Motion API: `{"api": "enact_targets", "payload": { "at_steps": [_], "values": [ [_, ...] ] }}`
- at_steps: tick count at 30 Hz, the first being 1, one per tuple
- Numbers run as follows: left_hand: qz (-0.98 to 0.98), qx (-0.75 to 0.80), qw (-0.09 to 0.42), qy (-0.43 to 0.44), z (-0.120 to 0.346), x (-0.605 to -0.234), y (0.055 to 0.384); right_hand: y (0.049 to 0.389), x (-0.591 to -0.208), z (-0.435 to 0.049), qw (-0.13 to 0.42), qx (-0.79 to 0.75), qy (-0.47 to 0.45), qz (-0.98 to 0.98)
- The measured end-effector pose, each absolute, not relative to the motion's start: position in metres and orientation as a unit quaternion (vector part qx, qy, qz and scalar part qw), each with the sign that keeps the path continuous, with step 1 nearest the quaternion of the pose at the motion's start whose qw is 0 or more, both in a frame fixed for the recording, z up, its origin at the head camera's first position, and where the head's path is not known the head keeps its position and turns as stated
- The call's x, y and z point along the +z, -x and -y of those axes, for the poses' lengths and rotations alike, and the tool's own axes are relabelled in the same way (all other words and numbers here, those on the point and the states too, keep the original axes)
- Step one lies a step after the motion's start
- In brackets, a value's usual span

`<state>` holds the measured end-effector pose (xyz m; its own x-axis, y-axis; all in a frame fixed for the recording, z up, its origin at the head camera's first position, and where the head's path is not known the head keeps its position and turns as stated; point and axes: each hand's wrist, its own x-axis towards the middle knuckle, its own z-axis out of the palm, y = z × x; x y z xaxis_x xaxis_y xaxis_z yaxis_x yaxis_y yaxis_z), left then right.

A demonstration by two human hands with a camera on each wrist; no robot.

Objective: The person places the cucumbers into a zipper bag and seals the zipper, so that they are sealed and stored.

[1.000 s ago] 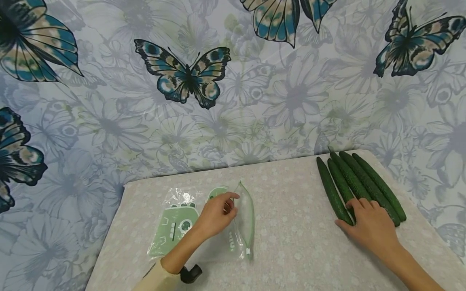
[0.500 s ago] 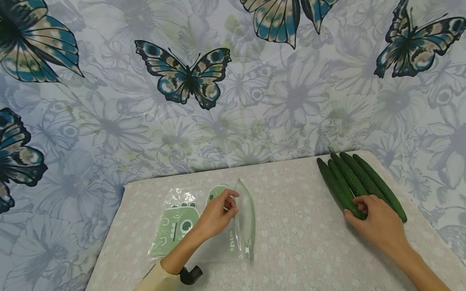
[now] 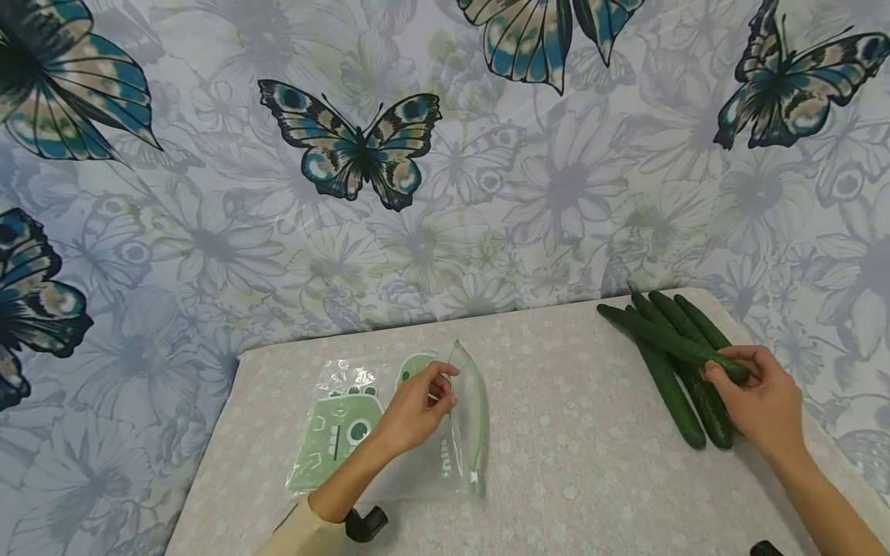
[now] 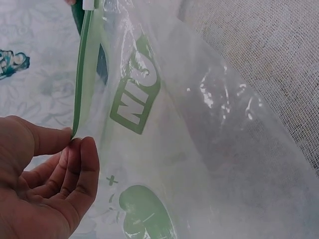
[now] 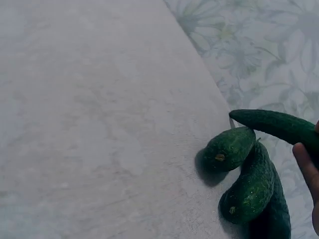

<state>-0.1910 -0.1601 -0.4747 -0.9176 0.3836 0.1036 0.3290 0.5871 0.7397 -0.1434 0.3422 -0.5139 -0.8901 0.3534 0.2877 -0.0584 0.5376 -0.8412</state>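
Held cucumber (image 3: 667,340): slanting across the other cucumbers (image 3: 673,398) at the right side of the counter (image 3: 556,432), its far end towards the patterned backdrop (image 3: 570,185).
Right hand (image 3: 768,401): thumb and fingers (image 5: 305,164) pinch the near end, with most of the length reaching out past them.
Clearance: from these angles I cannot tell whether the held one rests on those beneath or is just above them.
Weight: probably moderate for its length; held at one end, it should feel nose-heavy and want to droop.
Stiffness: likely firm, with little bend, though a sharp twist could snap it.
Skin: bumpy and faintly glossy, so probably decent grip when dry, slick if wet.
Best hold: around the middle for balance; the end grip suits steering the tip but needs a firmer pinch.
Bag (image 4: 199,149): clear printed film on the left part of the counter, surely light, floppy and slippery.
Left hand (image 4: 45,184): thumb and forefinger pinch the bag's green zip strip (image 4: 79,74), the sensible place, being stiffer than the film.
Mouth: gaping along the strip; loose film could easily fold inward.
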Motion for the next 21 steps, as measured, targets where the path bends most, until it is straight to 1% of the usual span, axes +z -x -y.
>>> {"api": "enact_targets", "payload": {
  "at_steps": [3, 8, 14, 21],
  "values": [
    [-0.891, 0.406, 0.035, -0.199, 0.16, -0.474, 0.191, 0.15, -0.518, -0.35, 0.212, 0.574, 0.089, 0.786],
    [-0.892, 0.405, 0.035, -0.198, 0.16, -0.473, 0.191, 0.156, -0.524, -0.356, 0.216, 0.721, 0.054, 0.657],
    [-0.893, 0.403, 0.032, -0.199, 0.16, -0.471, 0.192, 0.155, -0.524, -0.357, 0.211, 0.761, 0.018, 0.614],
    [-0.89, 0.405, 0.028, -0.206, 0.159, -0.47, 0.195, 0.149, -0.513, -0.352, 0.187, 0.764, -0.026, 0.617]
  ]
}}
